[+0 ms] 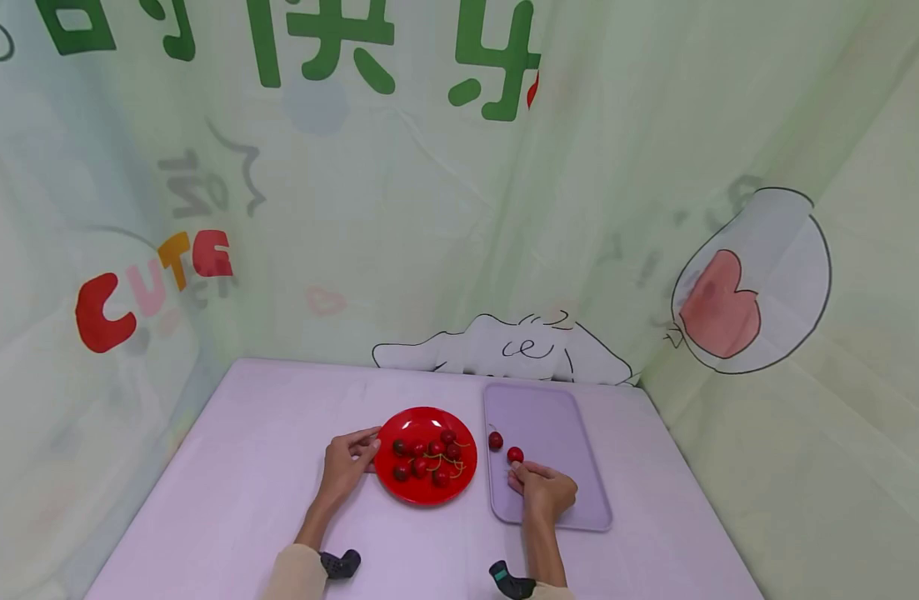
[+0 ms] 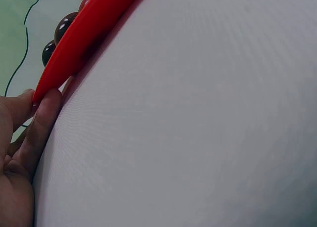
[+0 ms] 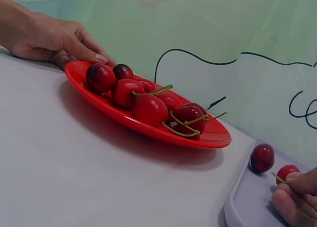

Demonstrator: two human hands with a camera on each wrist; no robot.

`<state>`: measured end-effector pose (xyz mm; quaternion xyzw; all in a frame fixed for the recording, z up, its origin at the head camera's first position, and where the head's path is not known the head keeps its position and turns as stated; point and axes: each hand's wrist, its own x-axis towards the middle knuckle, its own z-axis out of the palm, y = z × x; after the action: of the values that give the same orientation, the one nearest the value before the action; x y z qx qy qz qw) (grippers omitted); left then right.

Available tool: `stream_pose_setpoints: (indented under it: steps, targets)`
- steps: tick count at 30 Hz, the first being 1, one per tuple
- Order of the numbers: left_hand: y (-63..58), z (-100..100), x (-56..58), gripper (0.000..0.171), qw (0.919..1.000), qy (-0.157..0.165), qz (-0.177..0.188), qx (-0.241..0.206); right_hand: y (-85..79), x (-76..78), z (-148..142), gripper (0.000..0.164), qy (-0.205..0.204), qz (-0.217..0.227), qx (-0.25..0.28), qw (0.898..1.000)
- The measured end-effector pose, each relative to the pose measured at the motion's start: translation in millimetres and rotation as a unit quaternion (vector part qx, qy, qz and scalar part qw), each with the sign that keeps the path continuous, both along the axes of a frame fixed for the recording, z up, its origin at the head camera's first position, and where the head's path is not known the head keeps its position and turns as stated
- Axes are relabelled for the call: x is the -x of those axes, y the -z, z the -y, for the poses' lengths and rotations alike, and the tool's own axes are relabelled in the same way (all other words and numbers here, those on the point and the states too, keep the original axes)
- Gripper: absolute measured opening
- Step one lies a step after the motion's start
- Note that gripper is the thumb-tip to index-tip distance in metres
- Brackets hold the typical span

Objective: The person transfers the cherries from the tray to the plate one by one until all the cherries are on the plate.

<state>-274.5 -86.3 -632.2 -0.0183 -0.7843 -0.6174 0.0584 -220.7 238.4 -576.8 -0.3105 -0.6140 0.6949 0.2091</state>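
Note:
My left hand [image 1: 345, 467] pinches the left rim of a red plate [image 1: 422, 497], thumb above and a finger beneath, as the left wrist view shows. Several cherries [image 3: 149, 110], red to very dark, lie on that plate, some with green stems. Over the lilac tray [image 1: 541, 408], my right hand [image 1: 546, 490] pinches a bright red cherry [image 3: 286, 172] between thumb and fingertips; a short green stem [image 3: 277, 177] sticks out beside them. A darker cherry [image 1: 496, 440] rests near the tray's left edge, just beyond the right fingertips.
Plate and tray stand side by side on a table [image 1: 227, 500] with a pale pinkish cover. Behind and along the sides hangs a light printed curtain [image 1: 429, 208] with letters and drawings. A black strap device [image 1: 341, 564] sits at each wrist.

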Motion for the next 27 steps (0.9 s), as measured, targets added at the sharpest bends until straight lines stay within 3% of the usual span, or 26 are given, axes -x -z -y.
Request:
stream_pose_setpoints:
  steps: [13,27]
  targets:
    - [-0.1,1.6,-1.6,0.034,1.0,0.0,-0.001,0.003,2.4,-0.8,-1.2,0.016,0.0,0.001,0.03,1.0]
    - [0.3,1.5,-1.0,0.034,1.0,0.002,-0.002,-0.002,-1.1,-2.3,-4.9,0.019,-0.037,0.001,0.035,0.999]
